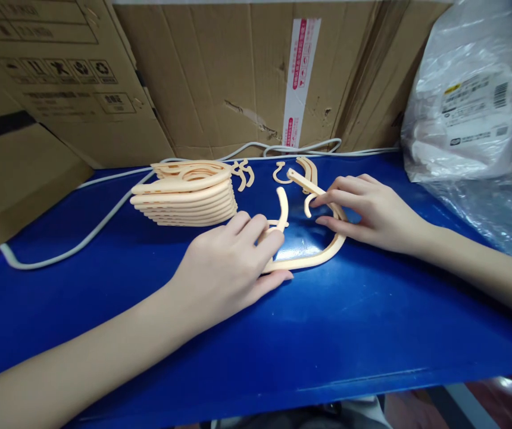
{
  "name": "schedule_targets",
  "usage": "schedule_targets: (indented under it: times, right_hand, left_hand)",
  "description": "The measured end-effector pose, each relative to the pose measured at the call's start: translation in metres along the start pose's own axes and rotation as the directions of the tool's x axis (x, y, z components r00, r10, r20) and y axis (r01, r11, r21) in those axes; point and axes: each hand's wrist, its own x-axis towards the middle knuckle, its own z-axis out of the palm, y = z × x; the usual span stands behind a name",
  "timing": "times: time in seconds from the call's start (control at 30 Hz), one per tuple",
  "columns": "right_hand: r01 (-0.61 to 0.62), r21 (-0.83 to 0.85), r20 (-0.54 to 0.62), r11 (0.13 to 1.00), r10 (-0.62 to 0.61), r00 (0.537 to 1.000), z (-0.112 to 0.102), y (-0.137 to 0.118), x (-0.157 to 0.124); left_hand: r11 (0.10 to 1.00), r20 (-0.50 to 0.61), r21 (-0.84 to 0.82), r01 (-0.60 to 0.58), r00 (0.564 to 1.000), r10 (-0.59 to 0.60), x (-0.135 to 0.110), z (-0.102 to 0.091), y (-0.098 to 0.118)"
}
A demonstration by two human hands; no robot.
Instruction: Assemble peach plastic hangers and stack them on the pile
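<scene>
A cream-coloured plastic clothes hanger (pixel 303 262) is between my hands, low over the blue table. My left hand (pixel 233 262) is closed around its left part, with the thumb under the lower bar and the fingers over the top. A curved end (pixel 283 205) rises beside these fingers. My right hand (pixel 363 208) grips the hanger's right side between thumb and fingers, near a straight arm (pixel 307 183) with a hole at its tip. By the right fingertips is a small hook-shaped piece (pixel 308 205). My left fingers hide part of the hanger.
A neat stack of cream hanger pieces (pixel 189 202) stands left of centre. Small curved pieces (pixel 243 174), a loose hook (pixel 281 173) and several arms (pixel 310 173) lie behind. A white cable (pixel 104 223) runs along cardboard boxes (pixel 220 77). Plastic-wrapped goods (pixel 465 119) are at right.
</scene>
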Motion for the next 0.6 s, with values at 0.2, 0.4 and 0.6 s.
schedule_targets:
  times: [0.2,0.4,0.6]
  right_hand:
    - [-0.092,0.025,-0.015,0.995,0.092,0.996,0.002,0.000,0.001]
    - [-0.148,0.089,-0.011,0.985,0.149,0.989,0.005,0.003,0.001]
    - [-0.160,0.114,-0.002,0.980,0.162,0.987,0.006,0.001,0.001]
  left_hand:
    - [0.985,0.064,-0.101,-0.137,0.987,0.144,0.001,0.001,-0.007]
    - [0.959,0.081,-0.193,-0.206,0.971,0.224,0.001,0.006,-0.012]
    - [0.953,0.081,-0.207,-0.219,0.967,0.240,0.001,0.008,-0.011]
